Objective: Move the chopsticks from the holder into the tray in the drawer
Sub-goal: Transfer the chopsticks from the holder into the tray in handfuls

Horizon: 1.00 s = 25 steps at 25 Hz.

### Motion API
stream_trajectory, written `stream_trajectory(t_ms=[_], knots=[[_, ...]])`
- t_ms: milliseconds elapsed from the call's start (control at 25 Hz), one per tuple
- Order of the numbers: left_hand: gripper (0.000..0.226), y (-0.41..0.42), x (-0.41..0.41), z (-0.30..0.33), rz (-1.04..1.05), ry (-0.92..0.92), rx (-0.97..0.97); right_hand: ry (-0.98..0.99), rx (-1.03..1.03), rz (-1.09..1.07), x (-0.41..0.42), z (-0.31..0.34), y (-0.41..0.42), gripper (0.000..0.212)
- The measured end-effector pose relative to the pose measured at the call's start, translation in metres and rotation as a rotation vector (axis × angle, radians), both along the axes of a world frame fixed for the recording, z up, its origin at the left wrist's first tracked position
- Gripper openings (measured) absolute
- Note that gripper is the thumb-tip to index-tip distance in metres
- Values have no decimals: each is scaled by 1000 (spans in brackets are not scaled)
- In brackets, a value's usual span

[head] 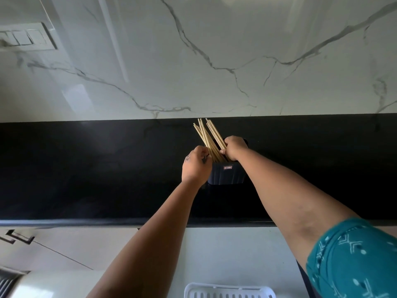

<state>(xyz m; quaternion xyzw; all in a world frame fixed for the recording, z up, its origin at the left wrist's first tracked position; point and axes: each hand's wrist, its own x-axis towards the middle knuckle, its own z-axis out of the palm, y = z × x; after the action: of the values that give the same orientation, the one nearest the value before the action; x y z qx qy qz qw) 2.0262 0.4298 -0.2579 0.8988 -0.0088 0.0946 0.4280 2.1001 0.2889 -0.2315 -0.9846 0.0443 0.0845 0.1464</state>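
Bamboo chopsticks [207,136] stand in the dark holder [226,174] on my black surface [86,168]; my right hand [234,148] clamps their shafts, my left hand [196,166] curls closed against them. White tray [229,291] sits below.

The chopsticks [207,137] are pale beige, the holder [226,174] is dark navy, the counter [86,168] is black, the wall [214,50] is white marble with grey veins, the sleeve [354,259] is teal with a light pattern, and the tray [227,292] is white.

Both hands at dark holder [226,175] on black counter [86,168]; right hand [234,148] gripping chopsticks [207,134]; left hand [195,166] closed beside bundle; white tray [227,291] below counter edge.
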Motion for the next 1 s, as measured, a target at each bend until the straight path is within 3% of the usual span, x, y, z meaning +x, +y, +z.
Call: stream_trajectory(t_ms=[120,280,400,560,720,880,1000], knots=[[28,-1,-3,3,19,-13,-34,-112,173,-31,-1,-1,-11,22],[28,-7,-8,12,9,-23,-58,-165,254,-53,-8,4,-21,38],[28,-12,-10,14,-6,-27,-43,-156,280,-42,-9,1,-24,23],[29,-14,-8,13,-6,-41,-48,-191,267,-64,-10,-4,-24,43],[29,-13,-6,11,-3,-40,-58,-226,258,-28,-7,-4,-28,23],[28,-17,-9,20,9,-36,-83,-336,430,9,-16,12,-26,7],[31,-29,-23,48,33,-32,-278,-551,517,17,-36,46,-18,17]])
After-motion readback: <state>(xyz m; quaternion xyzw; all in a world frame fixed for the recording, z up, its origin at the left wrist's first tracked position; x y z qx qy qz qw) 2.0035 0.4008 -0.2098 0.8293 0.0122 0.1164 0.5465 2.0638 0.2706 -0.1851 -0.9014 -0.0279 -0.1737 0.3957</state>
